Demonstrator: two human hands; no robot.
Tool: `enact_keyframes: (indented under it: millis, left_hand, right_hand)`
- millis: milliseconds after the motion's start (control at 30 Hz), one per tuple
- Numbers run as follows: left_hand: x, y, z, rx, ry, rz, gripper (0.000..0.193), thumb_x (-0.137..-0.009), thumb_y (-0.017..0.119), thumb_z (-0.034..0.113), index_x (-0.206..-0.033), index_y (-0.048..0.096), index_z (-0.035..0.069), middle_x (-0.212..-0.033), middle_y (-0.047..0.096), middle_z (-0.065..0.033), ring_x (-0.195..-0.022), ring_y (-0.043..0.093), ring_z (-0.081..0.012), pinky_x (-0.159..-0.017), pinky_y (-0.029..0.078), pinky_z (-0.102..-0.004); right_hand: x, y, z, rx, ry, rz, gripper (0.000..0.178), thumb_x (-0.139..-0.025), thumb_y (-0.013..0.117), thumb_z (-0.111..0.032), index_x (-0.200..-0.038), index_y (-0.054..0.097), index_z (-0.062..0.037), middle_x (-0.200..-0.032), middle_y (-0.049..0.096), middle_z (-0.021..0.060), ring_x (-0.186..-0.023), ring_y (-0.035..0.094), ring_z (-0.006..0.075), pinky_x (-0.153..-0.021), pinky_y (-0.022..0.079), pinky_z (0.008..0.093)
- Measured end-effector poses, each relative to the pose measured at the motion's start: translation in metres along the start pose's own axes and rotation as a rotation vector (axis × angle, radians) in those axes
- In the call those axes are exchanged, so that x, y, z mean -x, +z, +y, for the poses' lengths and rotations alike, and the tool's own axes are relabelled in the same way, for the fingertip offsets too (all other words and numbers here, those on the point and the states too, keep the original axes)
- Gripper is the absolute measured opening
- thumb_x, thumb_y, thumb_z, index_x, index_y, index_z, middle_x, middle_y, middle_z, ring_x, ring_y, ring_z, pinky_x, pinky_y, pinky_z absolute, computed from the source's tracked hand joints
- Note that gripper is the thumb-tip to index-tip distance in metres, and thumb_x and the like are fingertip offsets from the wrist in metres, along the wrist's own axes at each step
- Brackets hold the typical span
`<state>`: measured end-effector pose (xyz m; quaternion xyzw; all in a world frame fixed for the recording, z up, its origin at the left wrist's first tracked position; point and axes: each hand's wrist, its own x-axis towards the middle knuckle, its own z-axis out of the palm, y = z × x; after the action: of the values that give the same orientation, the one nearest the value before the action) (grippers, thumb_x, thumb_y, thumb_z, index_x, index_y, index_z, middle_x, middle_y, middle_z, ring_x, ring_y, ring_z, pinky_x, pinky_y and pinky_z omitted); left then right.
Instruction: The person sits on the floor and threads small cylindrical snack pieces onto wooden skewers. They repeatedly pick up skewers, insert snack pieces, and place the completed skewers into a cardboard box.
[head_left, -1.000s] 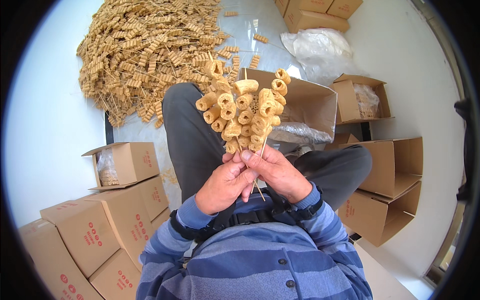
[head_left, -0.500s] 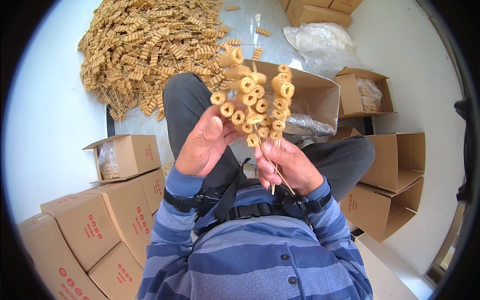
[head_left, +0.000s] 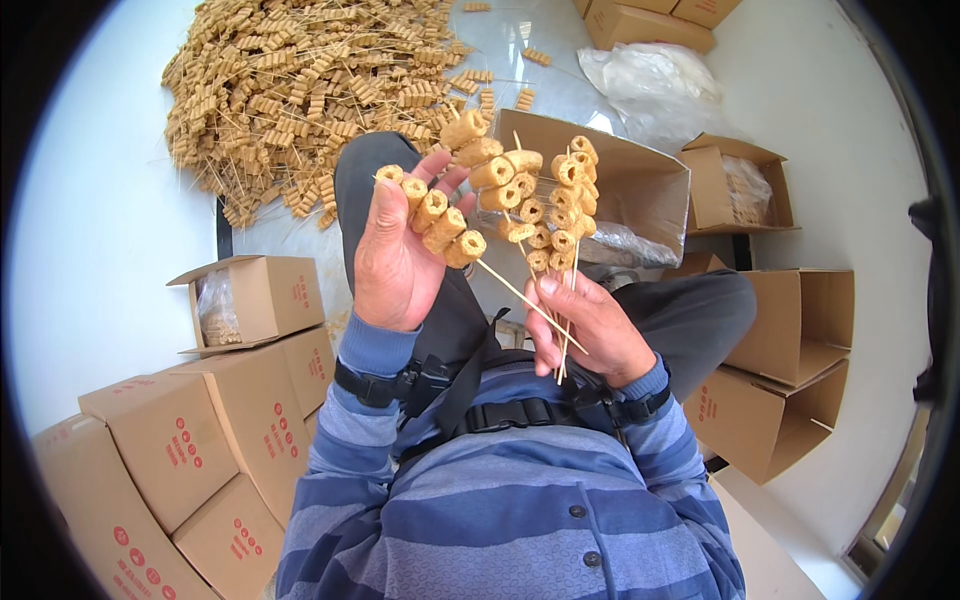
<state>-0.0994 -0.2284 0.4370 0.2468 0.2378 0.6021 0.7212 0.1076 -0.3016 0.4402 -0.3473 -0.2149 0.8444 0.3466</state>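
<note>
In my left hand (head_left: 385,270) lies one skewer of golden, hollow fried-looking rolls (head_left: 441,236), held between the thumb and the fingers behind it. Its bare stick slants down across to my right hand (head_left: 602,325). That hand is closed around the lower sticks of a bunch of similar skewers (head_left: 566,205), which fan upward above it, rolls at the top. The bunch overlaps itself, so single skewers are hard to tell apart. Both hands are in front of my body, above my lap.
A large heap of the same skewers (head_left: 300,100) covers the floor at the far left. Just beyond the bunch stands an open carton (head_left: 640,175) with clear plastic inside. White plastic sheeting (head_left: 655,85) lies behind it. Closed cartons (head_left: 160,425) are stacked left, open cartons (head_left: 765,320) right.
My left hand has moved left and up, drawing one skewer away from the bunch. The bunch stays in my right hand, spread a little more openly.
</note>
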Motion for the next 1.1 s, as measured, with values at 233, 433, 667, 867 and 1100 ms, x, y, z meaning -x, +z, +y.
enact_keyframes:
  millis: [233,433,667,867,1100]
  left_hand:
    - [-0.004,0.007,-0.005,-0.029,0.028,-0.082,0.051,-0.107,0.040,0.043,-0.143,0.039,0.006,-0.138,0.050,-0.0174,-0.128,0.051,-0.0312,-0.108,0.044,-0.0470]
    - [-0.002,0.005,-0.008,-0.075,0.016,-0.057,0.061,-0.107,0.040,0.039,-0.154,0.024,0.004,-0.129,0.055,-0.0161,-0.120,0.057,-0.0283,-0.103,0.048,-0.0436]
    - [0.003,0.014,-0.015,-0.116,0.012,-0.019,0.062,-0.107,0.042,0.040,-0.154,0.024,0.003,-0.133,0.053,-0.0172,-0.121,0.056,-0.0285,-0.103,0.047,-0.0437]
    - [0.007,0.015,-0.016,-0.170,0.031,-0.005,0.062,-0.106,0.044,0.038,-0.152,0.026,0.000,-0.143,0.045,-0.0140,-0.128,0.050,-0.0249,-0.109,0.042,-0.0413]
    - [0.015,0.015,-0.024,-0.127,-0.063,-0.049,0.060,-0.106,0.046,0.036,-0.151,0.028,0.000,-0.143,0.045,-0.0141,-0.130,0.049,-0.0238,-0.110,0.042,-0.0407]
  right_hand:
    - [0.005,-0.007,0.003,-0.009,0.119,-0.157,0.032,-0.108,0.043,-0.031,-0.107,0.052,-0.0012,-0.060,0.052,0.0048,-0.043,0.050,0.0129,-0.045,0.052,0.0299]
    - [0.003,-0.005,0.009,0.052,0.069,-0.131,0.032,-0.108,0.043,-0.031,-0.110,0.055,-0.0012,-0.074,0.061,0.0067,-0.063,0.062,0.0161,-0.066,0.056,0.0314]
    - [-0.004,-0.003,0.014,0.063,-0.044,-0.001,0.026,-0.105,0.053,-0.028,-0.106,0.059,-0.0025,-0.079,0.064,0.0061,-0.071,0.064,0.0152,-0.073,0.057,0.0318]
    - [-0.008,0.001,0.011,0.108,-0.099,0.077,0.023,-0.104,0.055,-0.028,-0.102,0.057,-0.0048,-0.075,0.061,0.0043,-0.066,0.061,0.0132,-0.068,0.057,0.0315]
    - [-0.012,0.001,0.016,0.031,-0.180,0.058,0.026,-0.106,0.050,-0.029,-0.102,0.056,-0.0046,-0.076,0.060,0.0027,-0.066,0.062,0.0129,-0.065,0.055,0.0279]
